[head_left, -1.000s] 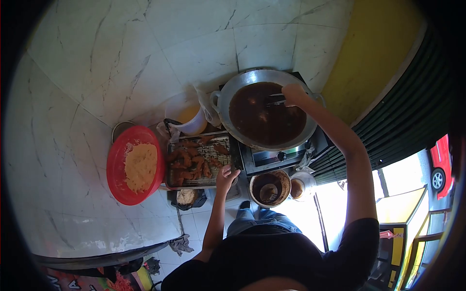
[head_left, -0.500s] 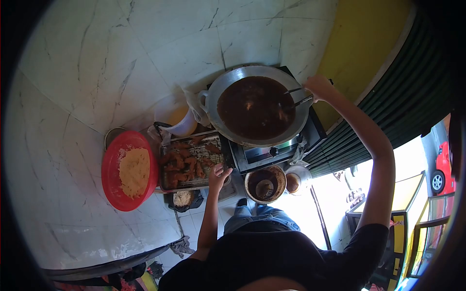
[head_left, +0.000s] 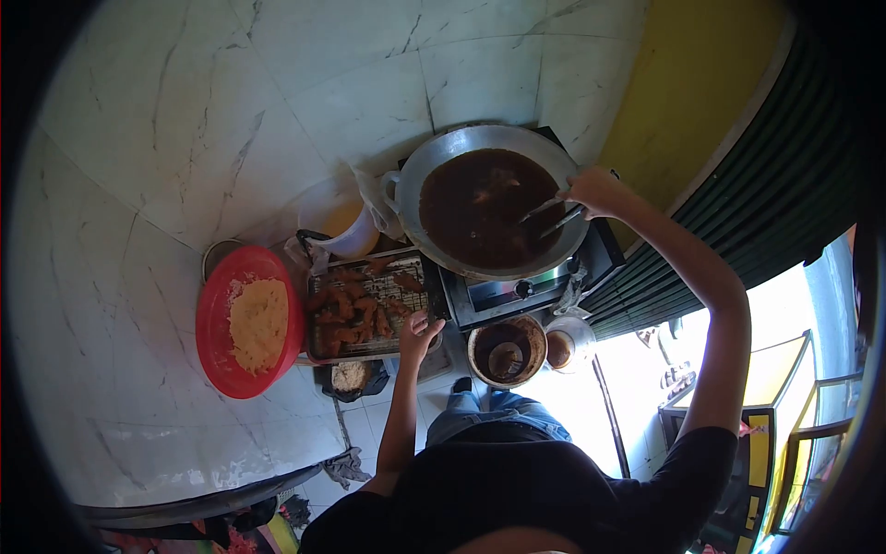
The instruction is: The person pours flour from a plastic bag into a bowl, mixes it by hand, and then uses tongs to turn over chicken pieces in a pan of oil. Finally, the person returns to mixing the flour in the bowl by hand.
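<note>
My right hand point(head_left: 598, 192) is closed around a pair of tongs point(head_left: 559, 220), whose arms reach over the wok's right side with their tips down at the oil. The wide metal wok point(head_left: 406, 175) holds dark brown oil point(head_left: 475, 217), with a pale patch of bubbles near its middle. At the right edge of a rack tray point(head_left: 369, 351), my left hand point(head_left: 417, 334) has its fingers loosely bent and apart, holding nothing visible. Several browned fried pieces point(head_left: 355, 314) lie on the tray's wire rack.
Left of the tray stands a red basin point(head_left: 210, 337) of pale flour. A white bucket point(head_left: 355, 238) is behind it. The wok rests on a gas stove point(head_left: 604, 254). Below are a stained pot point(head_left: 531, 369), a smaller container point(head_left: 568, 346) and a black bowl point(head_left: 374, 383).
My right hand has moved left and down with the tongs, bringing their tips further in over the oil. My left hand has stayed beside the tray.
</note>
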### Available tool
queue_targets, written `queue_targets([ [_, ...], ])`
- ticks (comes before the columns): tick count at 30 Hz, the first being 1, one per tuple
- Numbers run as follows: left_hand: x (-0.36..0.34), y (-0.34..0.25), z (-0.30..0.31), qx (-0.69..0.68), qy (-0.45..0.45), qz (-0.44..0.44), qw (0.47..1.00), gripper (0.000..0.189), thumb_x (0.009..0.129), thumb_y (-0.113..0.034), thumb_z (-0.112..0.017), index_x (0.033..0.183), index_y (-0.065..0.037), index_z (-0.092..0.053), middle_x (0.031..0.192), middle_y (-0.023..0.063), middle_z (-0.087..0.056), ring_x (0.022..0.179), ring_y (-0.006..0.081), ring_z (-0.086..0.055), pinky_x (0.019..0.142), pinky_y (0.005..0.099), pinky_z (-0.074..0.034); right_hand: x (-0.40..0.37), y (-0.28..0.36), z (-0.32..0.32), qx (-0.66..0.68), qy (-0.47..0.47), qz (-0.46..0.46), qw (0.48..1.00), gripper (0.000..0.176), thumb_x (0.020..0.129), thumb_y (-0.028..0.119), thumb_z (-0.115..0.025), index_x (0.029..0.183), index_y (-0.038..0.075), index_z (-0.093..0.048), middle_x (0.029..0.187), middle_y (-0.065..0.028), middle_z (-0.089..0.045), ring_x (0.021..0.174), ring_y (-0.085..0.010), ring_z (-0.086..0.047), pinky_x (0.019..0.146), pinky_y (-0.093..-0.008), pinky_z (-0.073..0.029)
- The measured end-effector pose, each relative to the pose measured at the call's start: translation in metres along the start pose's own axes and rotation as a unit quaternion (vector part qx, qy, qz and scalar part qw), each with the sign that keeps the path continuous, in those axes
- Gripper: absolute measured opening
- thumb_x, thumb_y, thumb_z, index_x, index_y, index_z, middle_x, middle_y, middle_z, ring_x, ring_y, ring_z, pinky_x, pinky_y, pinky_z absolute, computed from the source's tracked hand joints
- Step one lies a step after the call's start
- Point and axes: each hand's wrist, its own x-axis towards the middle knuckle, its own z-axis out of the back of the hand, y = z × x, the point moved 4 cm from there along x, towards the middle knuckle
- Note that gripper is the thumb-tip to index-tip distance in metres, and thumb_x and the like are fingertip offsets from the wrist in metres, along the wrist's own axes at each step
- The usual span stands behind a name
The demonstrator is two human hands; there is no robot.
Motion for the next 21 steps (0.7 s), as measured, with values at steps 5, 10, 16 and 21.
queue_targets([
  [5,0.002,0.003,0.001,0.006,-0.004,0.000,1.000,0.064,0.065,-0.031,-0.077,0.110,0.004,-0.048,0.110,0.0168,-0.052,0.104,0.0266,-0.051,0.089,0.0352,-0.040,0.013,0.023,0.002,0.030,-0.020,0.021,0.999,0.051,0.055,0.029,-0.074,0.102,0.017,-0.059,0.080,-0.0082,-0.058,0.070,-0.0261,-0.061,0.060,-0.0379,-0.047],
  [10,-0.003,-0.007,-0.001,0.003,0.001,-0.016,1.000,0.063,0.065,-0.031,-0.077,0.108,0.004,-0.049,0.108,0.0165,-0.054,0.102,0.0255,-0.052,0.089,0.0350,-0.040,0.039,0.032,-0.007,0.065,-0.059,0.006,0.996,0.043,0.056,0.028,-0.071,0.096,0.016,-0.060,0.078,-0.0090,-0.059,0.070,-0.0272,-0.062,0.060,-0.0370,-0.048],
  [16,-0.002,-0.003,-0.001,0.012,-0.008,-0.024,1.000,0.064,0.064,-0.033,-0.077,0.108,0.004,-0.049,0.107,0.0162,-0.054,0.101,0.0254,-0.052,0.088,0.0348,-0.041,0.083,0.025,-0.018,0.066,-0.029,-0.039,0.997,0.039,0.060,0.027,-0.067,0.096,0.014,-0.060,0.075,-0.0093,-0.059,0.069,-0.0251,-0.061,0.060,-0.0371,-0.048],
  [21,-0.001,-0.001,-0.001,0.016,-0.012,-0.013,1.000,0.066,0.064,-0.034,-0.077,0.109,0.004,-0.049,0.108,0.0167,-0.053,0.101,0.0265,-0.052,0.088,0.0350,-0.041,0.111,0.012,-0.034,0.082,-0.051,-0.081,0.992,0.027,0.059,0.022,-0.066,0.084,0.011,-0.061,0.070,-0.0105,-0.060,0.071,-0.0253,-0.062,0.062,-0.0385,-0.049],
])
